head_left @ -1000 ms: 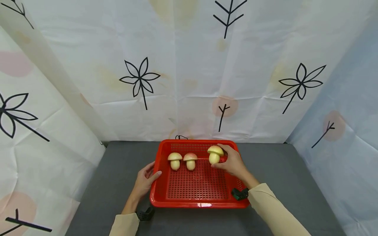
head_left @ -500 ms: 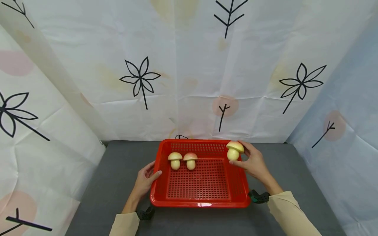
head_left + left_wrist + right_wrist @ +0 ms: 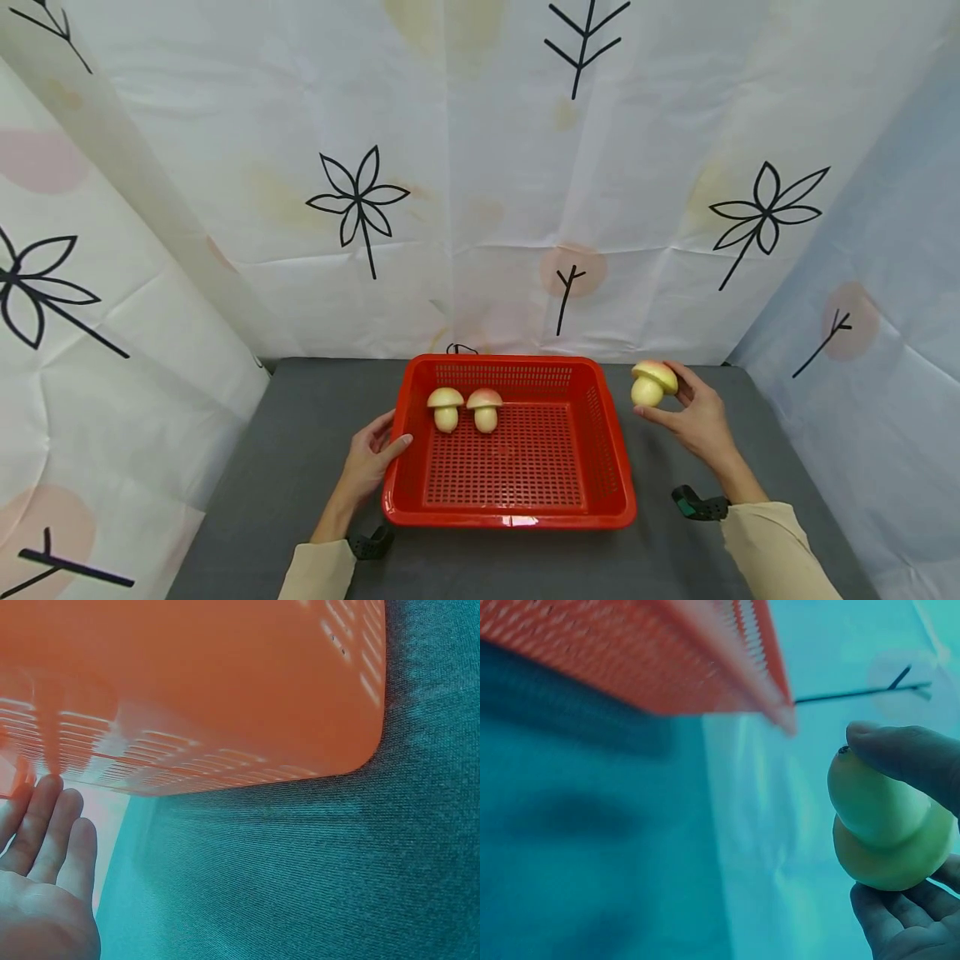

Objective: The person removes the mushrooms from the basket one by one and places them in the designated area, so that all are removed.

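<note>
A toy mushroom point(image 3: 652, 383) with a yellow and reddish cap is pinched between the thumb and fingers of my right hand point(image 3: 697, 417), in the air right of the red basket point(image 3: 510, 522). The right wrist view shows its pale stem point(image 3: 874, 799) under the thumb. My left hand point(image 3: 366, 458) grips the basket's left rim, thumb over the edge; in the left wrist view its fingers point(image 3: 56, 832) lie against the outer wall. Inside the basket, a mushroom with a pale yellow cap point(image 3: 446, 408) lies beside one with a pinkish cap point(image 3: 484, 409).
The basket stands on a dark grey table point(image 3: 315, 400). Behind and beside the table hangs pale cloth point(image 3: 487, 208) printed with black leaf and twig drawings. A small dark wire-like thing point(image 3: 461, 348) shows behind the basket's far rim.
My right hand has carried the mushroom rightward, from over the basket to outside its right rim. My left hand and the basket have stayed in place.
</note>
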The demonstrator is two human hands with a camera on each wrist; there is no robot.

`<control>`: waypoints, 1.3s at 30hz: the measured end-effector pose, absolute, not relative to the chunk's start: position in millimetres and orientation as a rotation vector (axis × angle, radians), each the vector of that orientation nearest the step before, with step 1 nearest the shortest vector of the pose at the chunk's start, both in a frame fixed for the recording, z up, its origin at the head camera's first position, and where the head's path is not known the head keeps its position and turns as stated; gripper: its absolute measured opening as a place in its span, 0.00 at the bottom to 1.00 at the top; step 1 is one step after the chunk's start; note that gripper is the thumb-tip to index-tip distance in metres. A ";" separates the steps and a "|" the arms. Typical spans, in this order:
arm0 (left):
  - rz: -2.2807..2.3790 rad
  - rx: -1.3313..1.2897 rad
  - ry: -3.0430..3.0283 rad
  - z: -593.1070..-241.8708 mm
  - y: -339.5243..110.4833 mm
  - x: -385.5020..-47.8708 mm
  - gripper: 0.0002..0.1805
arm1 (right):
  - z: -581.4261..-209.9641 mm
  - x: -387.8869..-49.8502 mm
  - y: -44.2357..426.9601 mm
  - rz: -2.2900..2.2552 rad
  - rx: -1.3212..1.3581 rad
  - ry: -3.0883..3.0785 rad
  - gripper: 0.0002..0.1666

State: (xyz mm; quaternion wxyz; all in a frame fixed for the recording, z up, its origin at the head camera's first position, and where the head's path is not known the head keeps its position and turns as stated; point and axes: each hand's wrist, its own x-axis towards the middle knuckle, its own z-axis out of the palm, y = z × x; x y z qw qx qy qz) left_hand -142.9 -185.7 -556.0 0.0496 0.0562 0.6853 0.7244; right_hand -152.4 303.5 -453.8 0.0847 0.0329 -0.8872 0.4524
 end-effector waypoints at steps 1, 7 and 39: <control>2.204 0.171 2.089 -556.1 -185.7 -143.0 0.33 | -456.3 -152.3 306.7 1.340 0.080 -2.654 0.53; 2.207 0.175 2.078 -556.2 -185.9 -142.8 0.33 | -476.7 -152.4 323.2 1.287 -0.013 -2.731 0.55; 2.222 0.170 2.053 -555.9 -185.2 -142.6 0.34 | -557.7 -144.5 342.8 1.098 -0.084 -2.913 0.56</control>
